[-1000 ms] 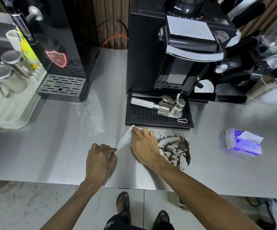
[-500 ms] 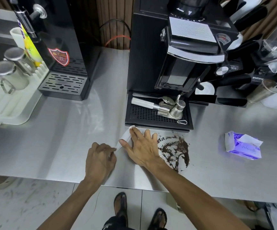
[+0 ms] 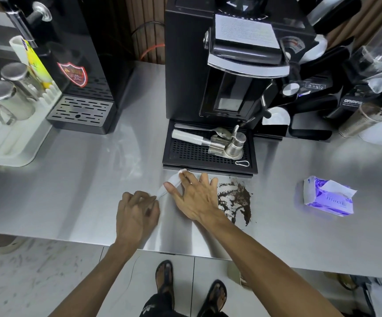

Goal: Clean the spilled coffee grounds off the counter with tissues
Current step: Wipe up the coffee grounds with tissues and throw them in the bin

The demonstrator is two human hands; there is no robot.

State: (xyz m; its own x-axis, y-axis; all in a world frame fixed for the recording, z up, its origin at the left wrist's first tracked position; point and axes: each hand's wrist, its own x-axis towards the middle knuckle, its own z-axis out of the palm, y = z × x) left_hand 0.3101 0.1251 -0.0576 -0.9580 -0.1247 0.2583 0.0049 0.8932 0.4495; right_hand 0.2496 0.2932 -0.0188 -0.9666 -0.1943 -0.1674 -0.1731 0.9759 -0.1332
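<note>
A patch of dark coffee grounds (image 3: pixel 235 200) lies on the steel counter (image 3: pixel 82 193) just in front of the grinder's drip tray (image 3: pixel 208 154). A white tissue (image 3: pixel 170 182) lies flat on the counter to the left of the grounds. My right hand (image 3: pixel 194 195) presses it down with spread, straight fingers, its little-finger side next to the spill. My left hand (image 3: pixel 137 211) rests on the counter with curled fingers that pinch the tissue's near left corner. Most of the tissue is hidden under my right hand.
A purple tissue pack (image 3: pixel 328 196) sits on the counter to the right. Behind stand a black coffee grinder (image 3: pixel 226 65), a black dispenser (image 3: pixel 75 72), a white drying tray (image 3: pixel 7 143) with steel-lidded mugs, and a metal cup (image 3: pixel 361 121). The counter edge runs just below my wrists.
My right hand has flattened and spread over the tissue, thumb swung out to the left. My left hand has kept its pinch on the corner.
</note>
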